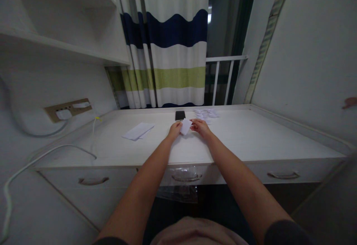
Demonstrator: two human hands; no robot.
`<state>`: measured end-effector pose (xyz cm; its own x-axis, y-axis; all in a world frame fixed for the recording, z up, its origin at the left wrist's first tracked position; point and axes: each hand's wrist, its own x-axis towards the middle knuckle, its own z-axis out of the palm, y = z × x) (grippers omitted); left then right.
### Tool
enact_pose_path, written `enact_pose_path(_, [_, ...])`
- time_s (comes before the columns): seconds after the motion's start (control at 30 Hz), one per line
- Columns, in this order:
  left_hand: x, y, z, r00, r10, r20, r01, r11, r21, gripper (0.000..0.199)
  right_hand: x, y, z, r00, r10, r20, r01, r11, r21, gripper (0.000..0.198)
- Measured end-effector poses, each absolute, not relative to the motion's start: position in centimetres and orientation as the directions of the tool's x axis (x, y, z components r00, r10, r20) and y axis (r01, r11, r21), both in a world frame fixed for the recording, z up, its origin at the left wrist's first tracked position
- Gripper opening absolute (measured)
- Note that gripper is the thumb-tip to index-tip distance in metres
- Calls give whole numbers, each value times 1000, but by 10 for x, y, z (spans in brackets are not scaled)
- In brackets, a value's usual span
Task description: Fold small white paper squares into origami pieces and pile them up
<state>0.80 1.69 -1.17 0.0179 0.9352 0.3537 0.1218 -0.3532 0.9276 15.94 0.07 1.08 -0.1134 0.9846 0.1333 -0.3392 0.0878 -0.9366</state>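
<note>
I have the small piece of white paper between my two hands, over the middle of the white desk. My left hand is clamped on its left edge, the thumb lying over the face that I see. My right hand comes to the right edge with its fingers bent and a little apart; whether they pinch the paper or only touch it, I cannot tell at this size.

To handle it well, I would let the left thumb do the steadying and leave the right fingertips free for the fine work, pressing lightly, since paper this small should crease easily. Lining up edges ought to go better with the piece resting on the desktop (I cannot tell if its lower corner touches there). Slow, even pressure along one edge seems safer than a quick tug.

Just beyond the paper lies a black flat rectangular object, and to the far right of it a scatter of loose white paper pieces. I would hold my right wrist clear of those so none slide. The white paper sheets lie to the left, well apart from my hands.
</note>
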Motion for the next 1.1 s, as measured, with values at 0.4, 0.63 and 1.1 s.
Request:
enact_pose_path(0.4, [9, 15, -8, -42, 924, 379, 150, -369, 917, 17, 160, 1, 8, -187, 975, 116, -251, 67, -966, 7])
enact_pose_path(0.63, [9, 11, -12, 105, 933, 344, 184, -359, 915, 19, 160, 9, 0, -150, 969, 194, -84, 183, -980, 12])
enact_pose_path(1.1, [13, 8, -13, 265, 913, 310, 209, -368, 906, 30, 162, 21, -7, -95, 922, 376, -64, 372, -926, 16])
